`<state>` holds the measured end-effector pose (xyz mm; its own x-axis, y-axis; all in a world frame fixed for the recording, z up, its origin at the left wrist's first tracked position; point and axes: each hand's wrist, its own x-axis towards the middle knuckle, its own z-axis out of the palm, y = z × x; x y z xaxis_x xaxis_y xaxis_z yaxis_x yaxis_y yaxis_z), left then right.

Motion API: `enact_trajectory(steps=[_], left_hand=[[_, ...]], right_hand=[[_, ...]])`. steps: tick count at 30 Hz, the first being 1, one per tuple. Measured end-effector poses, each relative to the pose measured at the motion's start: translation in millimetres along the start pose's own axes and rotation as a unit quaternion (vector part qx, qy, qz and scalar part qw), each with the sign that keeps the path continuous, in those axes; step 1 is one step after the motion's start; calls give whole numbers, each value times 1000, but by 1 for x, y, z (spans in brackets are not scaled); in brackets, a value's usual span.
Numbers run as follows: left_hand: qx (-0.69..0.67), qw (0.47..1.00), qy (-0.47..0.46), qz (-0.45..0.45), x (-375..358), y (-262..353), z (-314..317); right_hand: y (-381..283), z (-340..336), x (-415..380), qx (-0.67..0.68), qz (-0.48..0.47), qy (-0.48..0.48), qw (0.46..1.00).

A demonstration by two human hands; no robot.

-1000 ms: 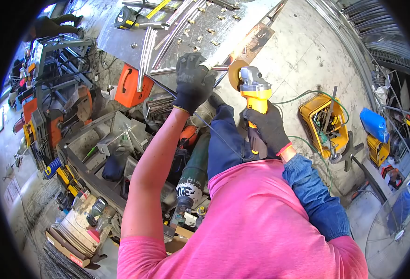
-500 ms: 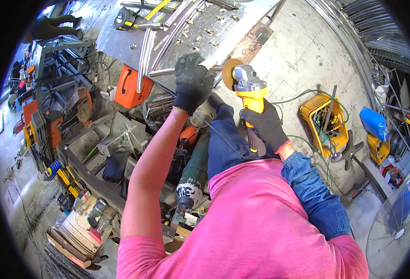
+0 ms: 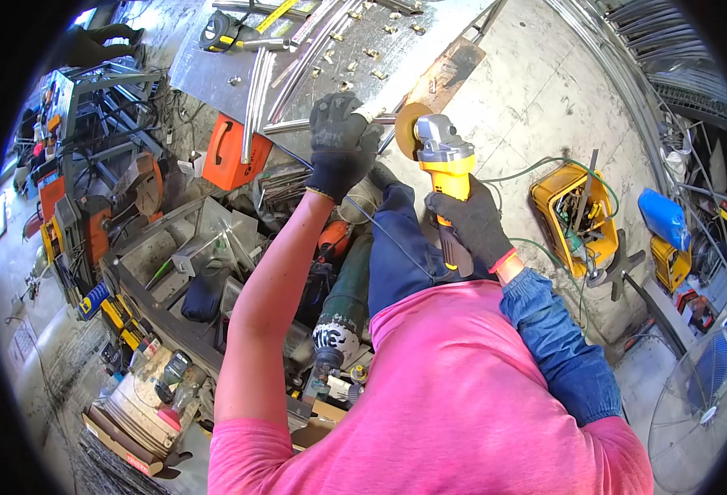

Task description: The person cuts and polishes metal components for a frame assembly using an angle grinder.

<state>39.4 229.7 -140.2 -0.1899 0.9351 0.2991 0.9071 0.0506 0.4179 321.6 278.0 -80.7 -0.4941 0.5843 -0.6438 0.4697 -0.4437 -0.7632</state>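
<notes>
- The left hand [image 3: 340, 148], in a dark glove, is closing around a metal bar [image 3: 287, 128] at the near edge of the desk [image 3: 202, 76].
- A pale piece [image 3: 371, 110] is showing beside its fingers; whether the hand is also gripping this is staying unclear.
- The right hand [image 3: 472, 224], also gloved, is gripping the yellow body of a grinder [image 3: 448, 177], which is standing roughly upright in view.
- The grinder's brown disc [image 3: 410, 132] is sitting between the two hands, close to the bar's right end; contact is not showing clearly.
- Beyond the hands, a rusty plate [image 3: 456, 73] is lying past the disc, while small brass-coloured pieces [image 3: 350, 66] are lying scattered across the desk.
- Farther left on the desk, a tape measure [image 3: 218, 33] is resting near several thin metal strips [image 3: 258, 99].
- Left of the left hand, an orange box [image 3: 228, 153] is sitting below the desk's edge.
- Right of the right hand, a yellow container [image 3: 550, 198] is holding tools, and a green cord [image 3: 528, 172] is running towards it.
- Well apart, at the far left, another person's legs [image 3: 103, 47] are showing.
</notes>
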Motion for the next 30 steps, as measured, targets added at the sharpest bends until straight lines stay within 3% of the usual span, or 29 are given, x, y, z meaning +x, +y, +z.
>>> enact_trajectory(steps=[22,27,30], left_hand=[[15,999,12,26,3,3,-2],[-6,1000,-11,-1,6,8,-8],[65,998,-12,-3,4,11,-7]], right_hand=[[18,-1,0,6,-14,1,1000],[31,-2,0,116,11,39,992],[28,-1,-1,103,-11,44,994]])
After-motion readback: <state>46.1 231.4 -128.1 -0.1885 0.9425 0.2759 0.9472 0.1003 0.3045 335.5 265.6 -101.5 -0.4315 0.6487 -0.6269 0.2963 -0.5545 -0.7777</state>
